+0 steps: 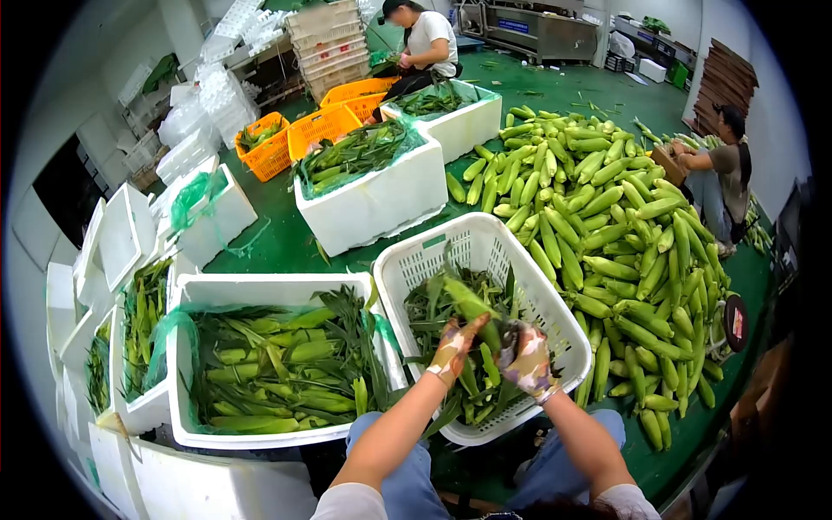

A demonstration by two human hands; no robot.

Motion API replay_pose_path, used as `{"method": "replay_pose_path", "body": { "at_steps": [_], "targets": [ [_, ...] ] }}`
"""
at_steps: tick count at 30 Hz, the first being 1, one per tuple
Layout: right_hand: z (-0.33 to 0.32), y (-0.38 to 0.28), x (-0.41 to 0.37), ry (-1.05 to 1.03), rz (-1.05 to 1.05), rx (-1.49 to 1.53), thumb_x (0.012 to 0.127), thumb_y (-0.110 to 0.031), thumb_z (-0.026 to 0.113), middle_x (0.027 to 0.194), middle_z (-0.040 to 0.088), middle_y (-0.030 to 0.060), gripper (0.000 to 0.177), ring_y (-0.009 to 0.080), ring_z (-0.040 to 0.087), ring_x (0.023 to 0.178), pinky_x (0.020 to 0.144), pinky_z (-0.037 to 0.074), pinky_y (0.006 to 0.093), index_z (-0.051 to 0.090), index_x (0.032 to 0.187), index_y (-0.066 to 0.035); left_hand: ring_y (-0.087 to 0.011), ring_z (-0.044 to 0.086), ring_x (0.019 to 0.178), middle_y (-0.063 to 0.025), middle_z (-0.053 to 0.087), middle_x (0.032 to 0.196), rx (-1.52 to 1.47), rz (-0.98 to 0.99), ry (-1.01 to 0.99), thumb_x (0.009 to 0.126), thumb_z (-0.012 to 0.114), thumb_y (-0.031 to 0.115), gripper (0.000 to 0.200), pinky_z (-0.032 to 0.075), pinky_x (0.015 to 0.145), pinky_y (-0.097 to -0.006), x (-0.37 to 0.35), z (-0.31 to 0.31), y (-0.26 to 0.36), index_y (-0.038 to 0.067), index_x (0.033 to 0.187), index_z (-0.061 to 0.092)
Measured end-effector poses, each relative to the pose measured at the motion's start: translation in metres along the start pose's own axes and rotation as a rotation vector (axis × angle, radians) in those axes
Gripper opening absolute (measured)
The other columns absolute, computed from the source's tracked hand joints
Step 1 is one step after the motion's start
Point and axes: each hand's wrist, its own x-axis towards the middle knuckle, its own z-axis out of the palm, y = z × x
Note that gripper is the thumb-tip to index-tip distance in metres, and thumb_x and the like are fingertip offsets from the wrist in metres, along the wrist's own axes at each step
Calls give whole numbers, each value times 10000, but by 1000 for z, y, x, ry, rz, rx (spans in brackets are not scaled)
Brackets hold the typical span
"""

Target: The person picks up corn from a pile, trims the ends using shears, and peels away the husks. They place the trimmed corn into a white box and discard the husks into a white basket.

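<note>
One green ear (469, 299) is held at a tilt above a white basket (552, 319) of leaves (425, 309). Its side is gripped by the fingers of the gloved left hand (454, 348); the gloved right hand (528, 360) is set near its lower end, fingers bent, but whether anything is pinched cannot be told. The ear is probably firm and fairly light, its husk smooth and perhaps slippery; the thick middle would be best grasped. Counted: one basket, at least five filled foam boxes (368, 204), at least three orange crates (269, 160), two other people (432, 39). The corn pile (607, 234) cannot be counted.
</note>
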Motion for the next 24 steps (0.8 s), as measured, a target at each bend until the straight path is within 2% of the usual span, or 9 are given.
{"method": "replay_pose_path", "body": {
  "at_steps": [3,5,6,8,11,13,16,22,24],
  "targets": [
    [4,-12,-5,-81,-108,-47,631,-338,715,1030,541,195,631,357,532,954,820,438,434,481,1111,-2,-212,565,955,-113,596,1081,-159,-244,177,758,713,291,486,438,860,-323,11,0,6,1,1116,559],
    [1,-19,-7,-35,-142,-77,641,-360,718,985,572,199,627,367,553,924,801,450,434,484,1099,-2,-261,546,960,-122,549,1159,19,-381,474,787,653,275,476,459,846,-371,48,-25,-14,54,1186,514],
    [-3,-19,-5,-37,-140,-84,641,-360,718,985,572,199,627,367,553,924,801,450,434,484,1099,-2,-240,518,1030,-116,530,1203,-54,-184,463,793,660,279,507,432,892,-362,37,-21,-5,20,1202,509],
    [-14,-13,-6,-414,263,10,656,-390,721,920,608,206,614,379,585,864,761,474,431,491,1072,-1,-219,515,1046,-112,539,1191,-240,127,370,815,649,285,521,424,907,-354,37,-41,13,-12,1217,502],
    [11,38,-23,-263,505,-13,670,-412,723,843,626,192,579,347,618,779,687,492,411,495,1010,-3,-206,562,848,-91,598,967,-305,321,380,870,571,314,428,475,781,-350,32,-78,50,19,1174,510],
    [-18,20,-20,-217,380,226,697,-397,716,758,601,142,605,307,596,693,636,481,406,447,1052,12,-198,554,742,-68,583,839,-349,337,370,895,510,350,377,481,706,-339,30,-89,70,42,1114,511],
    [-7,13,-34,-278,304,341,699,-388,727,834,584,172,647,286,588,767,697,473,376,430,1093,32,-274,557,956,-139,555,1121,-381,290,417,898,458,394,492,461,859,-435,22,-87,84,167,1320,343],
    [42,-22,-43,-503,516,541,670,-461,744,956,591,219,828,281,596,859,777,470,336,416,1184,99,-248,548,908,-109,565,1033,-374,327,448,907,425,409,484,454,833,-405,16,-61,74,144,1306,354],
    [36,-32,-28,-461,520,589,692,-408,745,884,583,162,682,220,573,784,716,476,315,454,1087,65,-234,536,865,-95,555,956,-311,351,439,924,390,412,461,449,800,-381,13,-53,68,104,1267,382]
  ]
}}
